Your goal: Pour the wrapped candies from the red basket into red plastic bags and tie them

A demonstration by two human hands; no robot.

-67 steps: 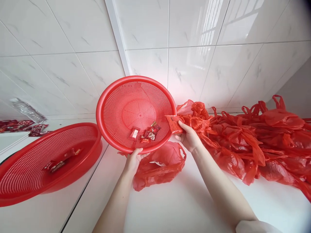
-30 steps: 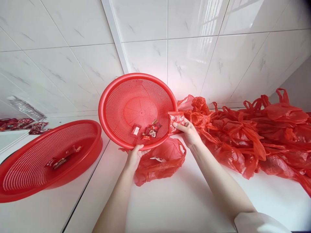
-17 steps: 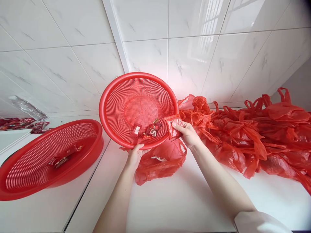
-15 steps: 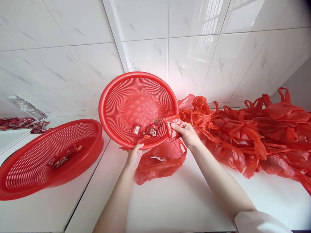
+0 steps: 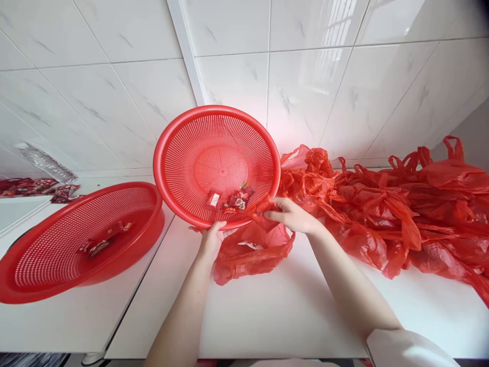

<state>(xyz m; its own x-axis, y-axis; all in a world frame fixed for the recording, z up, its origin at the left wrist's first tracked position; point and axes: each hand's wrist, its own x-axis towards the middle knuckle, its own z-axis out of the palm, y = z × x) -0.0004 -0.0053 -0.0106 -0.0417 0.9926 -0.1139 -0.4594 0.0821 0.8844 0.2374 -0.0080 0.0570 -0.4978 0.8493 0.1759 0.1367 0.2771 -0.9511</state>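
Over the white table (image 5: 282, 326), a red packet (image 5: 260, 210) was up in the right hand (image 5: 296, 215)

The left hand (image 5: 211, 240) held the near rim of a tilted red basket (image 5: 223, 162), thumb on top and the other fingers mostly hidden underneath. The right fingers were pinched tight on the red packet, by the basket's near right edge; whether it touched was hard to tell. It was not in a bag yet.

A lot looked done: on the right, a heap of red bags (image 5: 389, 214) seemed full. Just below the basket sat an open bag (image 5: 244, 266) with a white thing (image 5: 252, 245) in it, so that one did not look finished. Some looked left too: small packets (image 5: 239, 198) lay in the held basket, and more candies (image 5: 109, 233) lay in the second basket (image 5: 46, 259) on the left.
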